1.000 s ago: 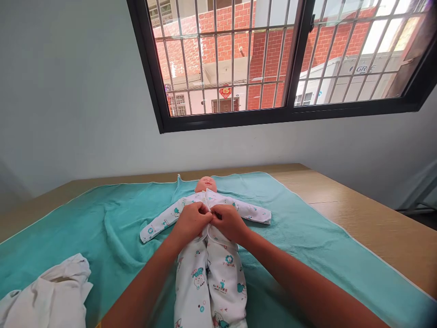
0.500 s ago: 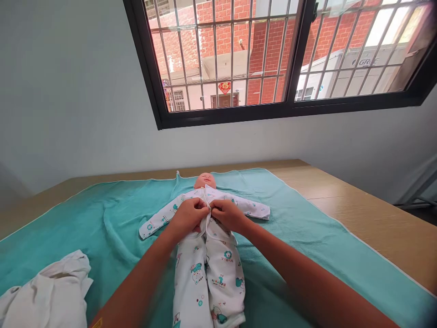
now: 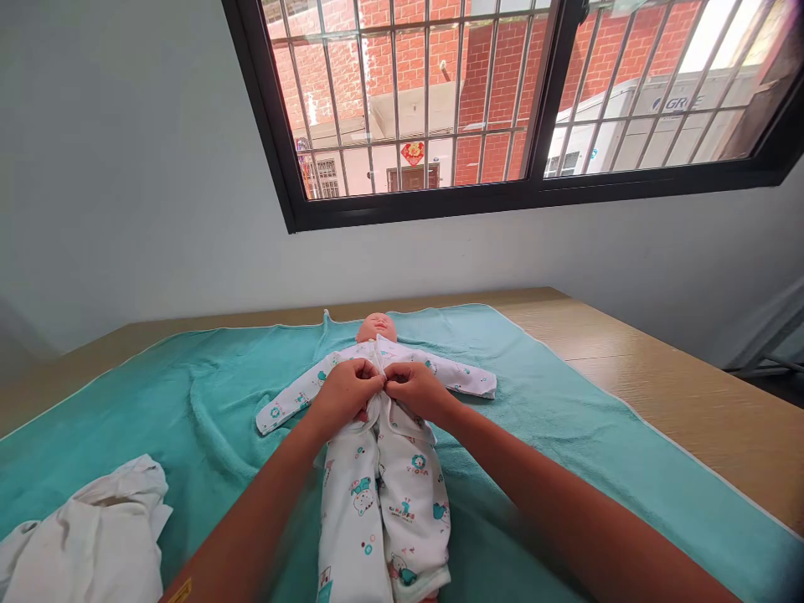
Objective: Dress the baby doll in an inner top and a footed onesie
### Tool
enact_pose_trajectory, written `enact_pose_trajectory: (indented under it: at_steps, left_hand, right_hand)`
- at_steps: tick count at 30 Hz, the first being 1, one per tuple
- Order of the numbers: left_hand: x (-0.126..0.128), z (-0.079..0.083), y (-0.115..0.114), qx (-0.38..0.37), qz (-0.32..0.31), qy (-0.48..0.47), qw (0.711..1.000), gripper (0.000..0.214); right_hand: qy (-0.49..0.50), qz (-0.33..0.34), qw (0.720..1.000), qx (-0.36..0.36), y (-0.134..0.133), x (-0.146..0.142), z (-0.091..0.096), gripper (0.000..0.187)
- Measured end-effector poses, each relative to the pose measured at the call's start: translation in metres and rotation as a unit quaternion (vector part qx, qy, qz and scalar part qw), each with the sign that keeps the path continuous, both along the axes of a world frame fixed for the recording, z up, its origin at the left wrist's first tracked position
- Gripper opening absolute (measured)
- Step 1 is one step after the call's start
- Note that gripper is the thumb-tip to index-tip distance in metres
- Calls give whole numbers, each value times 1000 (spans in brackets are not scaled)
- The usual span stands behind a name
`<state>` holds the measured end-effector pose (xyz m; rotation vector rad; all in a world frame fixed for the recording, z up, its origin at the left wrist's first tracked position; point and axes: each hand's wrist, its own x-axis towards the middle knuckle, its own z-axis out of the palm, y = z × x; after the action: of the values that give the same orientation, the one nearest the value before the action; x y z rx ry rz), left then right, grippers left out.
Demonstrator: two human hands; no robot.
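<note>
Fingertips of the left hand (image 3: 347,392) and right hand (image 3: 415,390) pinch the front edges of the printed top (image 3: 394,353) on the doll (image 3: 377,326); shallow grip could let cloth slip, uneven pulling could skew it. The knuckles hide the join. The doll's head lies by the towel's (image 3: 540,435) far edge; white cloth (image 3: 91,536) sits bunched toward its left edge, beside the left forearm.

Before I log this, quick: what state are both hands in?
Left hand: closed, pinching the front of the printed garment.
Right hand: closed, pinching the same front.
</note>
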<state>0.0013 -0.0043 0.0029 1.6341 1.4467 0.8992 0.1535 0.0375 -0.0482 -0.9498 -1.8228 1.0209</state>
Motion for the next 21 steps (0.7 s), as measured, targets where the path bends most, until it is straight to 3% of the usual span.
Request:
enact_pose_trajectory:
  at_steps: [6,10,16,21]
  left_hand:
    - [-5,0,2,10,24,-4,1000,12]
    - [-12,6,0,-24,-40,-72,996,12]
    - [-18,8,3,-57,-61,-97,992,14]
    - [-26,9,5,-63,-96,-67,991,19]
  right_hand:
    - [57,21,998,-3,-12,-4,7,12]
    - [54,22,998,19,-18,-10,15,14]
    - [67,-18,990,-121,-3,0,16,7]
    - [-26,-26,995,-89,-5,0,26,34]
